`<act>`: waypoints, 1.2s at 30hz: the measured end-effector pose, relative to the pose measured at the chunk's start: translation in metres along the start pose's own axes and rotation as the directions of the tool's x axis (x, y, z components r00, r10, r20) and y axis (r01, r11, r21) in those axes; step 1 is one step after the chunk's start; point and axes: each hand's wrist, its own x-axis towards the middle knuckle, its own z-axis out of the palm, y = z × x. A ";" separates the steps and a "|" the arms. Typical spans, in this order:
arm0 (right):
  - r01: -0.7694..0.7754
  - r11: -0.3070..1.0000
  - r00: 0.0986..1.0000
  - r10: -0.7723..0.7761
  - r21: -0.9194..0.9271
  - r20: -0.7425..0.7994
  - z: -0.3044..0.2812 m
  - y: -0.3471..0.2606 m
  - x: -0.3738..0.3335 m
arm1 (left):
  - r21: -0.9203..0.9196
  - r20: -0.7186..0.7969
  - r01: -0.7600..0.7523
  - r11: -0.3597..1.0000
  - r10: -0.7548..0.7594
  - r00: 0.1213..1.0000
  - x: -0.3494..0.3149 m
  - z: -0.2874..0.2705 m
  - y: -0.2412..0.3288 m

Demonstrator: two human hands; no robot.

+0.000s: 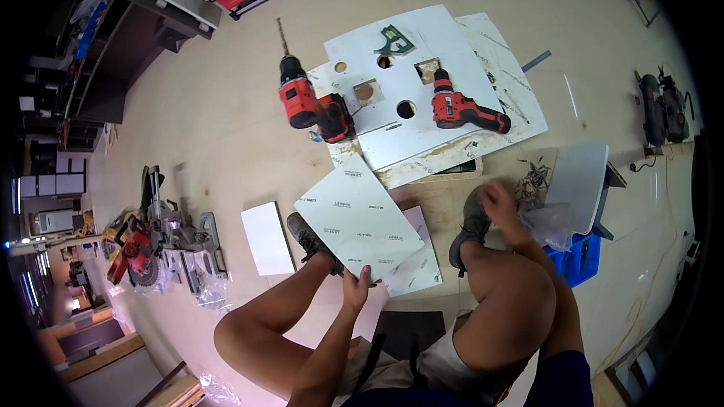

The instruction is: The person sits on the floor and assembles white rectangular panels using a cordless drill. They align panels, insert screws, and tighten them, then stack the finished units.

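My left hand [357, 290] grips the lower corner of a white panel [354, 211] with printed film, tilted in front of me above my left shoe. My right hand [499, 203] is closed beside my right shoe, left of a pile of screws [534, 175]; whatever lies in its fingers is hidden. Ahead, a large white board [411, 139] with round and square holes lies on another sheet. On it rest a red and black drill [452, 109] and a green square [394, 41]. A second red drill [302, 104] with a long bit stands at the board's left edge.
A loose white panel [268, 239] lies left of my left shoe; beyond it stands a mitre saw [147, 260]. Another printed panel [422, 267] lies between my feet. At right are a white board [581, 181], a plastic bag [550, 227] and a blue bin [584, 262].
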 end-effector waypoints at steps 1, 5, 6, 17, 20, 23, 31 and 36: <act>0.085 0.993 0.996 -0.082 -0.084 0.034 0.004 -0.033 0.015 | -0.105 0.079 0.190 0.976 -0.182 0.980 -0.001 0.004 0.015; 0.425 0.693 0.904 -0.361 -0.582 0.230 0.012 -0.109 0.086 | -0.224 0.197 0.311 0.924 -0.269 0.943 -0.008 0.013 0.017; 0.371 0.643 0.927 -0.298 -0.670 0.227 0.009 -0.102 0.096 | -0.217 0.146 0.233 0.948 -0.205 0.968 -0.012 0.019 0.028; 0.282 0.480 0.955 -0.061 -0.831 0.289 0.017 -0.087 0.120 | -0.314 0.240 0.213 0.925 -0.140 0.961 0.017 0.048 0.102; 0.298 0.496 0.952 -0.092 -0.816 0.292 0.015 -0.089 0.119 | -0.319 0.225 0.218 0.922 -0.149 0.963 0.051 0.063 0.106; 0.317 0.727 0.948 -0.257 -0.609 0.186 0.005 -0.100 0.109 | -0.205 0.266 0.257 0.944 -0.199 0.943 0.074 0.073 0.112; -0.162 0.968 0.983 0.141 0.192 0.116 -0.046 -0.157 0.035 | -0.170 0.288 0.218 0.961 -0.163 0.944 0.087 0.100 0.099; -0.236 0.946 0.970 0.218 0.222 0.102 -0.074 -0.198 -0.003 | -0.099 0.132 0.383 0.919 -0.369 0.920 0.115 0.101 0.095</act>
